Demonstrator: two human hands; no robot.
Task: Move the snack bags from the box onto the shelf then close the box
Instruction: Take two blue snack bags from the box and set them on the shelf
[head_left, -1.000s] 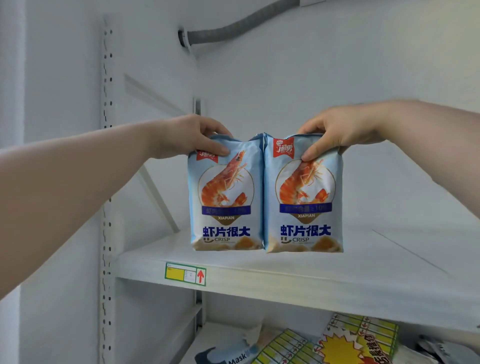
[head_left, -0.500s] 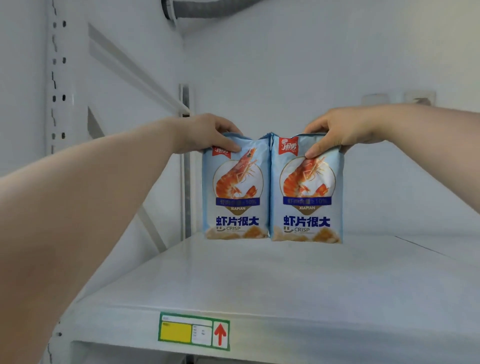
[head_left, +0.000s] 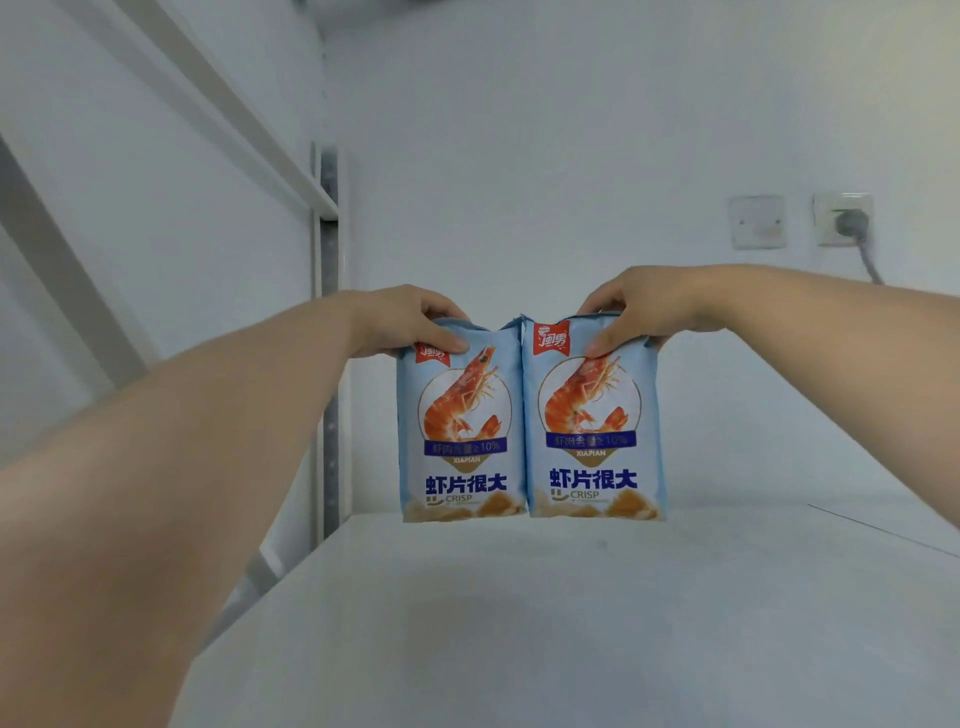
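Observation:
Two light-blue shrimp-crisp snack bags stand upright side by side at the back of the white shelf (head_left: 571, 623), their bottoms at the shelf surface by the rear wall. My left hand (head_left: 405, 322) pinches the top of the left snack bag (head_left: 457, 436), thumb on its front. My right hand (head_left: 639, 312) pinches the top of the right snack bag (head_left: 592, 431) the same way. The two bags touch along their inner edges. The box is out of view.
A perforated metal upright (head_left: 328, 338) and diagonal braces (head_left: 67, 270) stand to the left of the bags. The wall behind carries a switch plate (head_left: 757, 221) and a socket with a grey plug (head_left: 844, 221). Bare shelf surface stretches to the front and right.
Both hands have carried the bags deeper over the shelf to its back, and the bags now sit at the shelf surface. The shelf's front label has left the view.

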